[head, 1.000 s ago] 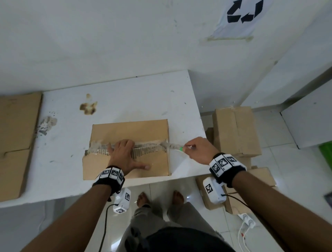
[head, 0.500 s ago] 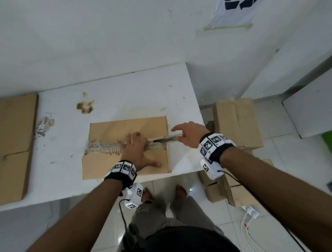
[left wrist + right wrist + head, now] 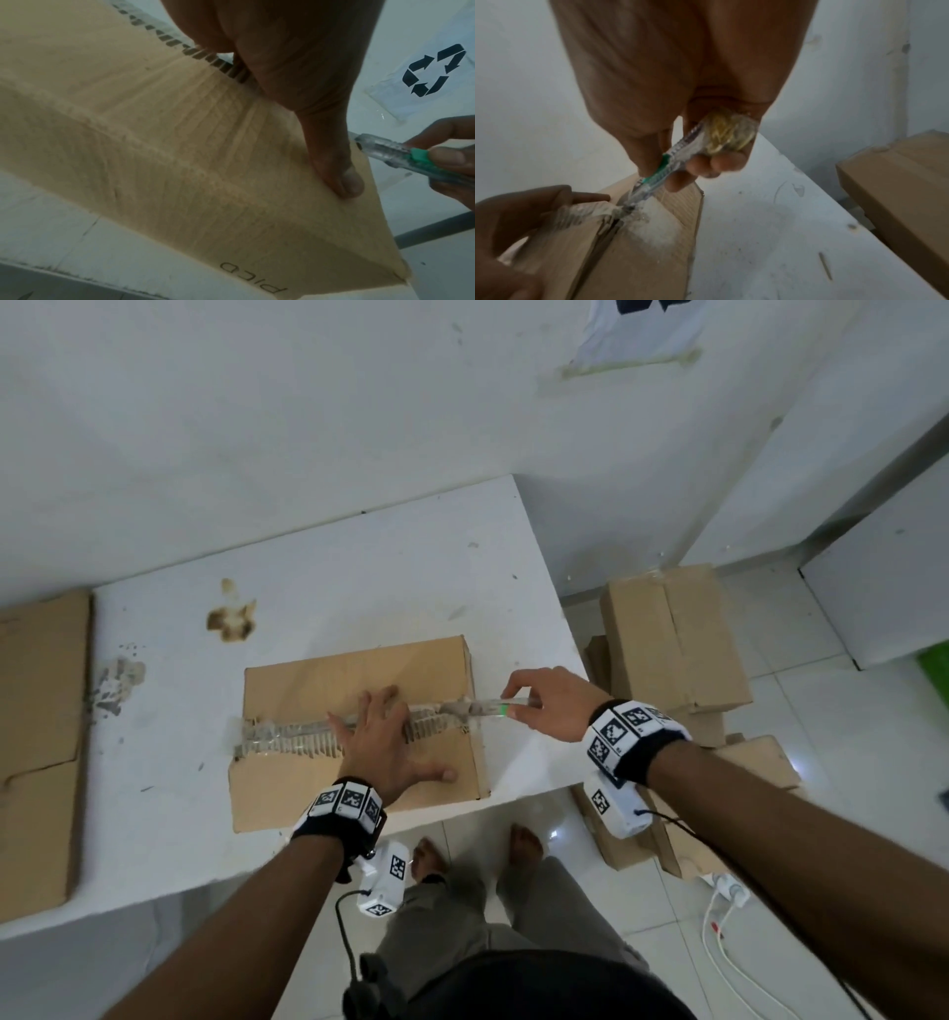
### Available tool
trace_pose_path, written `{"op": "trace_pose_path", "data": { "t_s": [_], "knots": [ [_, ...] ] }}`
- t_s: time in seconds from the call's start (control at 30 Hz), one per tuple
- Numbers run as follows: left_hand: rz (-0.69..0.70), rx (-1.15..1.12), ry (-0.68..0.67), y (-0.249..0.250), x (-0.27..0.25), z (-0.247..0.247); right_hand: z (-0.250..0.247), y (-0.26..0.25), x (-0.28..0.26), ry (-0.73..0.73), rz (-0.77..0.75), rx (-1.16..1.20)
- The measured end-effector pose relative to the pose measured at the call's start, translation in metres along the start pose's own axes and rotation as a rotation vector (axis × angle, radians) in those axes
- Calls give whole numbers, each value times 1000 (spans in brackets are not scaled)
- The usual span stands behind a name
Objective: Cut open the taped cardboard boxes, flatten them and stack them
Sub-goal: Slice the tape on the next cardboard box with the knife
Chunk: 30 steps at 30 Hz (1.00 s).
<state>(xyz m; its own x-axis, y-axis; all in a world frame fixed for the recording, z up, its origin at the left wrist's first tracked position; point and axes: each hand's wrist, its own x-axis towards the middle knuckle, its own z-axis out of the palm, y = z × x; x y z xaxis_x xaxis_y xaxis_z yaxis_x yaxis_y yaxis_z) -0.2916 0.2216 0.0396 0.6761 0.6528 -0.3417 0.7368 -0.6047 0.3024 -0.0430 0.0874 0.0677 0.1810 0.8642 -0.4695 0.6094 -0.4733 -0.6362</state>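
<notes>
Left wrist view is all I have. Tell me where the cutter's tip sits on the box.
Observer: The cutter tip is at the box's taped seam, at its right end.
Operator: Report what the left hand is doing.
Observer: The left hand lies flat across the seam, fingers spread.
Operator: Say what's beside the table.
Observer: More cardboard boxes are piled on the floor to the right.

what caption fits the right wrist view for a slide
Right hand grips a clear utility knife, its tip at the taped seam of the cardboard box.
</notes>
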Motion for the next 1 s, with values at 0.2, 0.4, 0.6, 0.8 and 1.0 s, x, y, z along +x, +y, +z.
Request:
{"op": "trace_pose_path", "data": {
  "t_s": [0.2, 0.4, 0.6, 0.8, 1.0],
  "knots": [
    [24, -107, 9, -11, 9, -14, 8, 22, -33, 75, -28, 181],
    [2, -143, 102, -31, 10, -50, 16, 15, -26, 274, -249, -105],
    [8, -123, 85, -30, 6, -50, 34, -8, -6, 406, -329, -270],
    [62, 54, -58, -27, -1, -10, 63, 12, -6, 334, -153, -446],
    [38, 46, -59, -30, 1, -3, 78, -16, 27, 359, -174, -525]
  ]
}}
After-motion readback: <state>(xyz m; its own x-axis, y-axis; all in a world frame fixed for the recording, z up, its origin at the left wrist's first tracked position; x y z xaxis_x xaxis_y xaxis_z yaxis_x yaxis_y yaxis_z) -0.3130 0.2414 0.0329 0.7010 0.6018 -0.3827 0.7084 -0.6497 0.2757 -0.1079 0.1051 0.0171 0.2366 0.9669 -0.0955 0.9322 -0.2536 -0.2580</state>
